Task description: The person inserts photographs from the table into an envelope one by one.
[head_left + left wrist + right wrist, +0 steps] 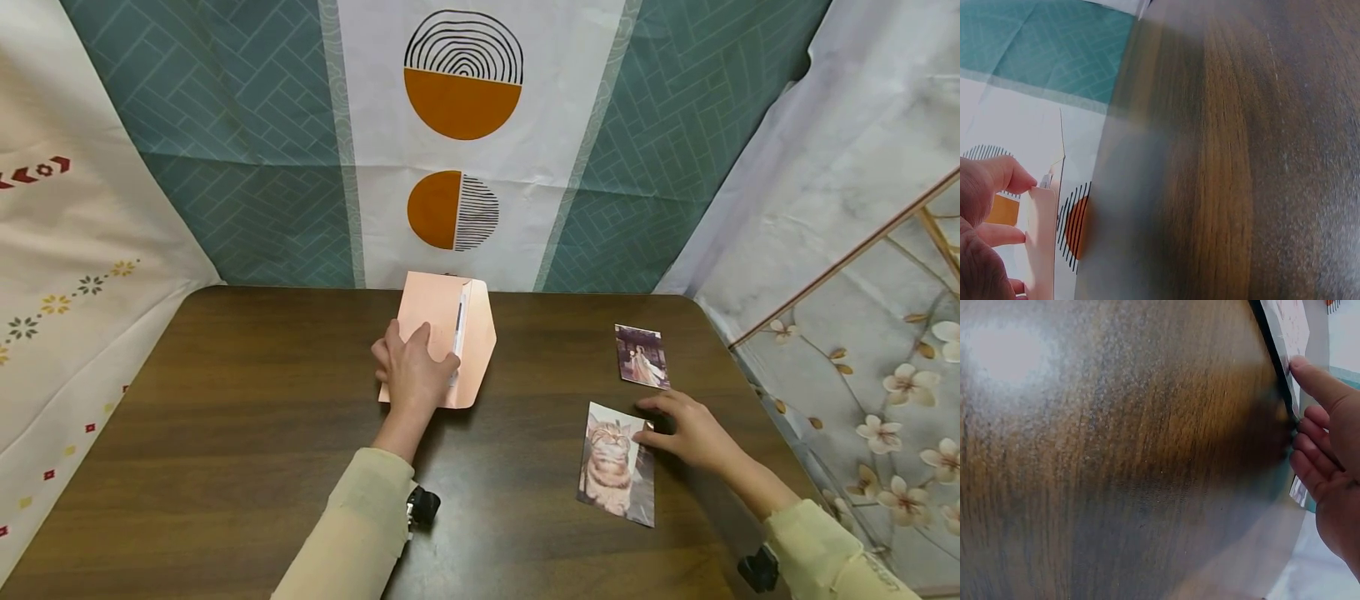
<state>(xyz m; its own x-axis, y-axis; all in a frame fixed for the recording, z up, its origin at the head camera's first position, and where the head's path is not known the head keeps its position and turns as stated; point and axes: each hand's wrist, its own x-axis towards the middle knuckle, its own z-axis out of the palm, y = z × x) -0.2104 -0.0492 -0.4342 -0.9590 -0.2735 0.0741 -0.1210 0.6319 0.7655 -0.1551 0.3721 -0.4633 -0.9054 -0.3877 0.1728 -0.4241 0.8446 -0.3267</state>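
A pink envelope (427, 333) lies towards the back of the table, its pointed flap folded out to the right. A strip of something white and dark shows in its opening. My left hand (416, 367) presses on the envelope with spread fingers, the thumb at the opening's edge. On the right, a photo of a cat (609, 467) has my right hand (690, 429) at its upper right edge. The thumb is on the picture side and the other fingers bend at the corner, as the right wrist view shows. Whatever is under that edge is hidden.
A smaller photo of a figure in a pale dress (642, 358) lies behind the right hand. The dark wooden table (247, 433) meets a patterned cloth (465, 158) at the back. Flowered sheeting (862, 333) hangs along the right side.
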